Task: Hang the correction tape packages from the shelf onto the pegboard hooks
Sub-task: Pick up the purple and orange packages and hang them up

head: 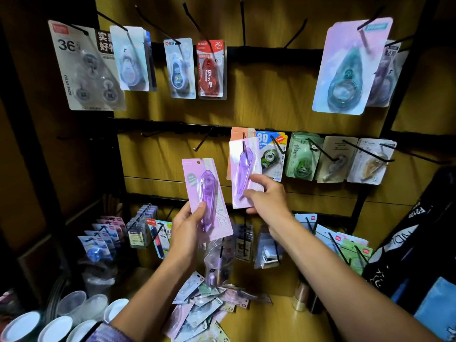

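On the middle rail, the right hand (265, 193) is pinching the lower edge of a purple correction tape package (244, 172) whose hole is sitting over a hook (244, 145) — seemingly just threaded. To its left, the left hand (190, 223) is gripping a second purple package (206, 196), not yet hung. More packages are lying heaped on the near shelf (283, 314). Letting go too soon may be risking a slip off the hook tip — down into the pile (204, 309).

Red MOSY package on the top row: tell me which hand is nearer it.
Left. The left hand is below the red MOSY package; the right hand is below, farther right.
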`<state>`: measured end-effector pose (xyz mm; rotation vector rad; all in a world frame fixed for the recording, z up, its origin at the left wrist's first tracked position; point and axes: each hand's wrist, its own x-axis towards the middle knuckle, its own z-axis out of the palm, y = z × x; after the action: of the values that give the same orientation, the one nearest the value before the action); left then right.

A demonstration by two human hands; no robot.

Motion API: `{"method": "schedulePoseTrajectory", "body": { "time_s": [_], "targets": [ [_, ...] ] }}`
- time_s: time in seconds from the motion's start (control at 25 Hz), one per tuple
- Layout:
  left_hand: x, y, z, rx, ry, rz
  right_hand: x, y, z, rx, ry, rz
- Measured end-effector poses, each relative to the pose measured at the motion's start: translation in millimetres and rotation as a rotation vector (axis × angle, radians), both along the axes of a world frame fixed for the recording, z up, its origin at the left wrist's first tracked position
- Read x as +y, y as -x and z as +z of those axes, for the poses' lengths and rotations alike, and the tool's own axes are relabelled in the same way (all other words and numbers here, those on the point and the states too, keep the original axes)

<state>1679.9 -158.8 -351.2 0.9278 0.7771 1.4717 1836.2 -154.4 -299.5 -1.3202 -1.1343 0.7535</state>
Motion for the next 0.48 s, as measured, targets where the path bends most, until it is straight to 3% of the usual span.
{"method": "schedulePoseTrajectory", "body": {
  "time_s": [0.08, 0.16, 0.36, 0.48],
  "targets": [
    [4.6, 7.1, 3.4, 0.056, -0.022, -0.006, 26.0, -2.2, 14.5, 0.217, 0.142, 0.111],
    [8.9, 15.1, 6.1, 0.087, -0.053, 0.002, 54.8, -7.7, 23.8, 0.279, 0.180, 0.128],
    [13.2, 30.3, 7.2, 0.204, -0.113, 0.041, 86.7, -9.3, 21.4, 0.193, 0.261, 0.132],
    [12.8, 32.0, 2.5, 0.219, -0.124, 0.044, 68.8, -5.2, 0.5, 0.057, 0.235, 0.006]
  ]
}}
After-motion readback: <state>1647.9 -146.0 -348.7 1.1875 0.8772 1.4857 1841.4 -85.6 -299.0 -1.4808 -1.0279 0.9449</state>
